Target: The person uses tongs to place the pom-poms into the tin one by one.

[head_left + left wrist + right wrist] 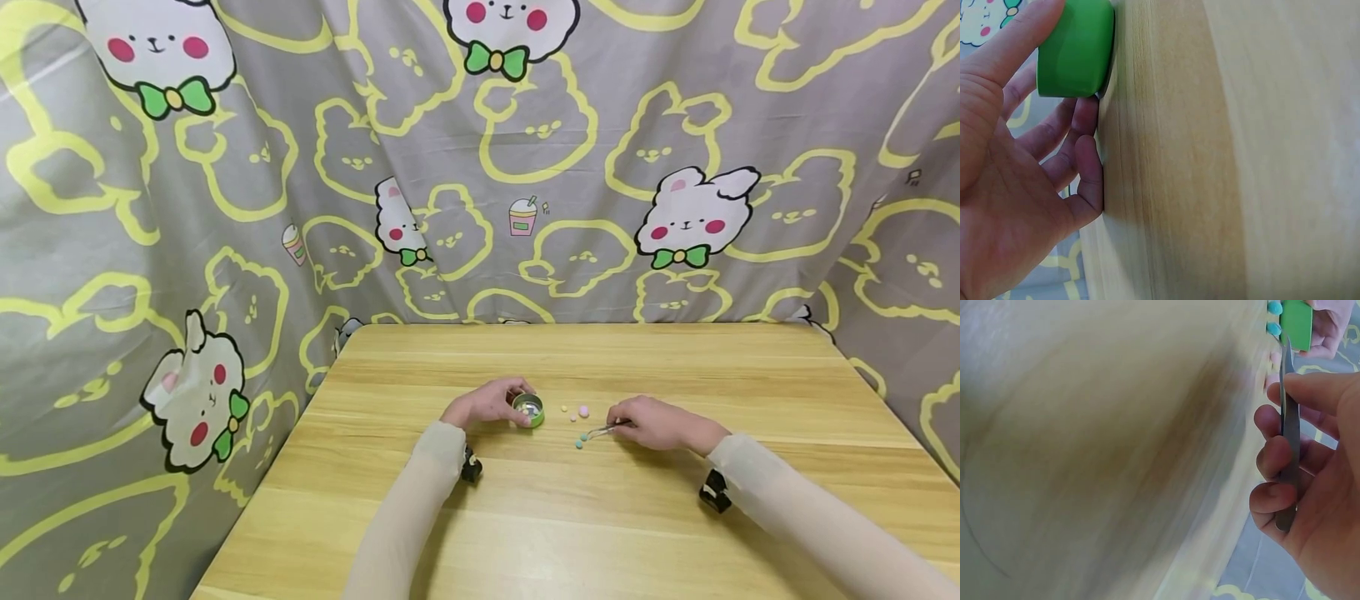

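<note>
Green and round, a tin (537, 422) is sitting on the table (525, 533), left of the loose beads (584, 412) in my head view; my left hand (491, 402) is holding it by the side, presumably leaving its open top unobstructed. From the left wrist, I'm seeing thumb and fingers gripping its wall, probably for steadiness. From the right wrist, my right hand (1319, 447) is pinching metal tweezers (1290, 425), likely for precision; their tips are resting by a teal bead (1274, 329), but I'm not able to tell whether they're clamping it.
</note>
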A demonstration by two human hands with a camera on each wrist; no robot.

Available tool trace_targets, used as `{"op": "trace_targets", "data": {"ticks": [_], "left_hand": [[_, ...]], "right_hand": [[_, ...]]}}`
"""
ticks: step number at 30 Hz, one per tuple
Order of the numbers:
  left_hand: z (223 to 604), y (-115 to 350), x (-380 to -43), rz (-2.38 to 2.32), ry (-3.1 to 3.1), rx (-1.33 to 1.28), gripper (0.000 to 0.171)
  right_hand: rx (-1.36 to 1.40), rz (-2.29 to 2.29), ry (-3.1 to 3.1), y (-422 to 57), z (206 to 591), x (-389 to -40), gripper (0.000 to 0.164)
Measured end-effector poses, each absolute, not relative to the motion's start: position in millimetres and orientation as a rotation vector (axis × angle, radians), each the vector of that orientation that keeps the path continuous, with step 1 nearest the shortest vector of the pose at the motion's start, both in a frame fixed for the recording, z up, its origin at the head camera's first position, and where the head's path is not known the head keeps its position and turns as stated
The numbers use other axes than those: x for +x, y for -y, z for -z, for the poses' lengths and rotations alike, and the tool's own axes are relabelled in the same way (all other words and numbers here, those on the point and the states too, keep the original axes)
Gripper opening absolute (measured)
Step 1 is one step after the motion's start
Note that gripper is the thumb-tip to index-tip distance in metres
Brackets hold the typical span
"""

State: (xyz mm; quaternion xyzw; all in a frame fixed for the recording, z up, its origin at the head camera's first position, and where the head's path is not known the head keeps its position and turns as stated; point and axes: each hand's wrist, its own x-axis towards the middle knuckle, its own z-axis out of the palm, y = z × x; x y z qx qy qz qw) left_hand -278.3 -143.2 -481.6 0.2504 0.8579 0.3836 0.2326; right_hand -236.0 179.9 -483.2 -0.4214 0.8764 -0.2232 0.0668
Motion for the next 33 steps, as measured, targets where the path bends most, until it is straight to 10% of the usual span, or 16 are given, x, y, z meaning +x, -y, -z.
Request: {"op": "trace_targets", "data": {"ticks": [33], "left_hand": [[481.5, 143.6, -280.1, -1.044, -2.363, 0.686, 0.043]], "right_hand": [[-1.202, 0.661, -2.669, -175.5, 485.2, -245.4, 0.007]]}}
